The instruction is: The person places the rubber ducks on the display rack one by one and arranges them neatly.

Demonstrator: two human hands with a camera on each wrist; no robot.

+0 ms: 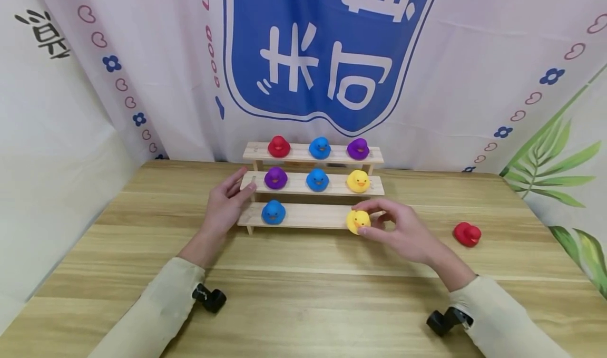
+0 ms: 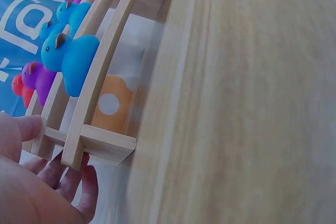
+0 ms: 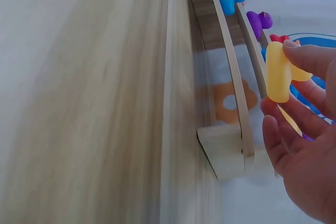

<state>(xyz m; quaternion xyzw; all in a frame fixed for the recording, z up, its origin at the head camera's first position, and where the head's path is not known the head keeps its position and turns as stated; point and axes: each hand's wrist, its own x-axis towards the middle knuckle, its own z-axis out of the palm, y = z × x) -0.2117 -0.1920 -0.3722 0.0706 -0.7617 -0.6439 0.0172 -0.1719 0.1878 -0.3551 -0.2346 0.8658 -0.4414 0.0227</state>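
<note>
A three-step wooden stand holds rubber ducks in rows. My right hand pinches a yellow rubber duck between thumb and fingers at the right end of the lowest step. In the right wrist view, this yellow duck appears beside the step's edge, tilted in the fingers. At the stand's left end, my left hand grips the side, its thumb on the middle step; the left wrist view has its fingers curled around the end. A blue duck sits on the lowest step's left part.
On the middle step stand a purple duck, a blue duck and a yellow duck. The top step bears red, blue and purple ducks. A red duck lies on the table at right. Behind hangs a printed curtain.
</note>
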